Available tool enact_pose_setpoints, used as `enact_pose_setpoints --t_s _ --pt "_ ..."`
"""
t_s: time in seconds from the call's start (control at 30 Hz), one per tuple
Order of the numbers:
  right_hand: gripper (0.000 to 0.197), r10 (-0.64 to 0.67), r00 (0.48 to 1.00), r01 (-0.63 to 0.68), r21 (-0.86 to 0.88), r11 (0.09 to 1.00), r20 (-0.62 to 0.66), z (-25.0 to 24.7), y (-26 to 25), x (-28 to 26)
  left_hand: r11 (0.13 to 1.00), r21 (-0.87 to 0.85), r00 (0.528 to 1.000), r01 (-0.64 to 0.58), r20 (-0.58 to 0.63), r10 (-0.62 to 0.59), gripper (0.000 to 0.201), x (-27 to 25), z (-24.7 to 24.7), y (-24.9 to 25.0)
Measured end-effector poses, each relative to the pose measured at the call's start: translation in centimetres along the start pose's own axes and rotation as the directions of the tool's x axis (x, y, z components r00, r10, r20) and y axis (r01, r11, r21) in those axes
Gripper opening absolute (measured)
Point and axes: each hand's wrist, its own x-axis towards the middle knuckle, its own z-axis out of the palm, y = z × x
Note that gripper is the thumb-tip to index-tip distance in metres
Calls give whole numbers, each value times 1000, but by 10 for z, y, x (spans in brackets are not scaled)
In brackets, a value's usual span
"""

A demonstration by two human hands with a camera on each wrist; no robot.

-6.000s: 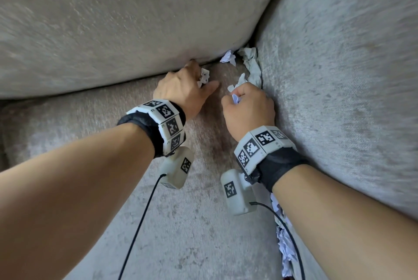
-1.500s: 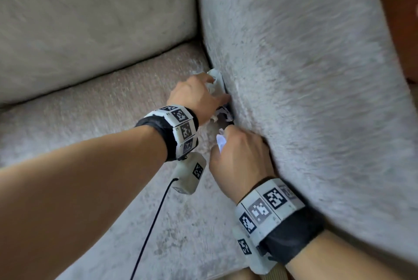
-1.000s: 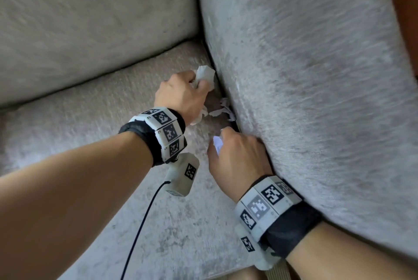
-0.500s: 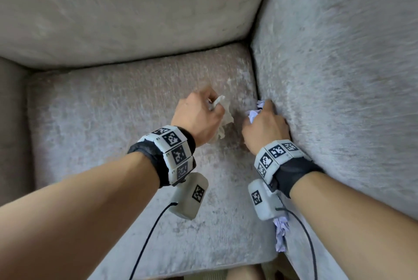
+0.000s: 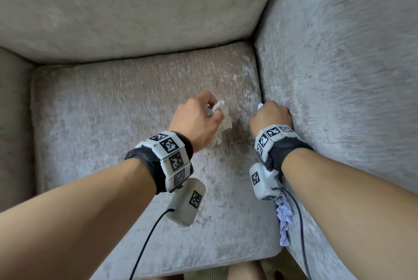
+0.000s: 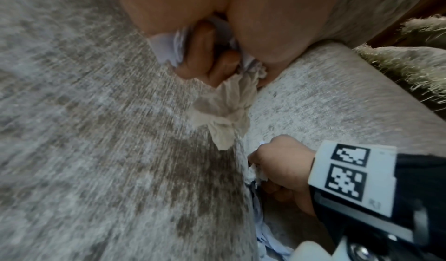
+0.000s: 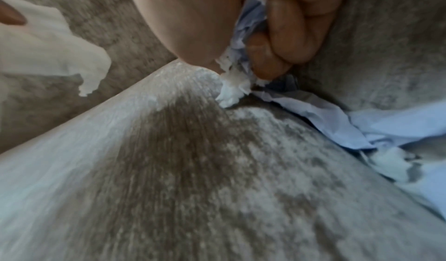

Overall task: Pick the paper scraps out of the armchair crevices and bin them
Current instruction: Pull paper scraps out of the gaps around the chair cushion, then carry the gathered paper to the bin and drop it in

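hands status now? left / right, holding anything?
Left hand: closed on a wad of white paper scraps.
Right hand: closed on bluish paper scraps, at the crevice beside the armrest.

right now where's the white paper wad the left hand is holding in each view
Head: white paper wad sits centre frame, hanging from the left hand above the seat cushion.
Left wrist: the wad hangs centre frame, below the curled fingers.
Right wrist: the wad shows at the left edge.
Shared landmark: the crevice scraps between the cushion and the armrest, at the right hand.
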Motion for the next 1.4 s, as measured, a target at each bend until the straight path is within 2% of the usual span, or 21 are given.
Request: enact_pose_setpoints --t_s 0.17,0.4,0.57,0.83,1.07,1.23,1.33,1.4 --pt "42 -80 993 77 -37 996 -91 2 6 -11 1000 -18 1000 -16 -5 16 12 -6 -3 -6" --pt "28 -254 963 250 -54 967 -90 -27 17 -40 999 -9 999 -33 15 33 10 -18 -7 -4" --pt "43 -251 953 257 13 966 -169 -58 24 -76 997 2 995 -83 50 82 8 -32 -14 12" --pt "44 -220 905 292 154 944 -364 -94 59 -121 978 -24 977 -206 43 207 11 -63 0 55" --pt "41 -206 828 380 251 890 -522 -135 118 -142 953 17 953 -302 7 302 9 -94 36 126" --pt "43 -205 746 483 303 822 -633 -186 191 -154 931 -4 930 -365 -49 364 13 -120 73 209" --pt "49 -137 744 449 337 828 -655 -210 248 -151 914 -31 915 -404 -37 402 12 -132 98 256" --pt "45 -65 753 396 373 839 -655 -222 291 -149 880 -35 880 -474 -6 474 14 -143 122 290"
